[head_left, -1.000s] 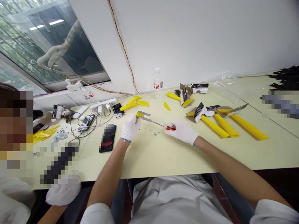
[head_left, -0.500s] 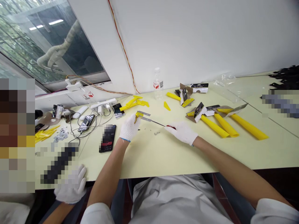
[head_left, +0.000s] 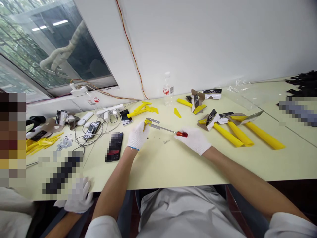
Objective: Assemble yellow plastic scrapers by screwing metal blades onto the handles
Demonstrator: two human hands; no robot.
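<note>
My left hand [head_left: 137, 136], in a white knit glove, is closed around a yellow plastic part [head_left: 146, 122], mostly hidden by the fingers. Two flat metal strips [head_left: 154, 121] stick out from this part to the right. My right hand [head_left: 196, 140], also gloved, grips a screwdriver [head_left: 182, 134] by its red handle. The long shaft points left and its tip end meets the lower strip; the exact contact is too small to make out. On the table between the hands lie several small screws [head_left: 166, 142].
Yellow-handled scrapers [head_left: 229, 134] with card sleeves lie to the right. Behind are yellow plastic parts [head_left: 142, 109] and a clear bottle [head_left: 168, 91]. A phone [head_left: 114, 147] and tangled cables [head_left: 99, 130] are at left. A co-worker's gloved hand [head_left: 78, 198] rests at the table edge.
My right hand has turned on the screwdriver, and more of the red handle shows. My left hand has hardly moved. The co-worker's hand has shifted slightly.
</note>
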